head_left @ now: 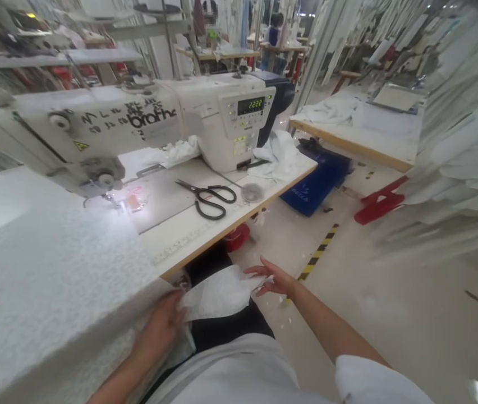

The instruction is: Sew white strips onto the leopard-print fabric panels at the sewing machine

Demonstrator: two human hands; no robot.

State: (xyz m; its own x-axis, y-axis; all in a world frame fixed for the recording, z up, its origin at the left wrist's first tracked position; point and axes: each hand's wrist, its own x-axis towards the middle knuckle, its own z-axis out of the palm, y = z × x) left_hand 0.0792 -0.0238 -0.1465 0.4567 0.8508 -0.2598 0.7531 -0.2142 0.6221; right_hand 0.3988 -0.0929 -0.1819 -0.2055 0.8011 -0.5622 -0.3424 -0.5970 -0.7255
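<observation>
A small piece of thin white fabric [217,293] stretches across my lap, below the table's front edge. My left hand [165,318] grips its left end, close to the hanging part of a large white patterned cloth [58,286]. At the fabric's right end is my right hand [276,279], its fingers closed around the edge with the index finger extended. The large cloth spreads over the table's left side up to the needle area of a white sewing machine [159,120]. Black-handled thread scissors [207,199] lie on the tabletop, away from both hands.
Crumpled white cloth [279,154] lies at the table's right end. A blue plastic bin [317,179] and a red object [237,237] are on the floor side. Another worktable [361,134] stands right, beside hanging white garments [470,168]. Other people are far behind.
</observation>
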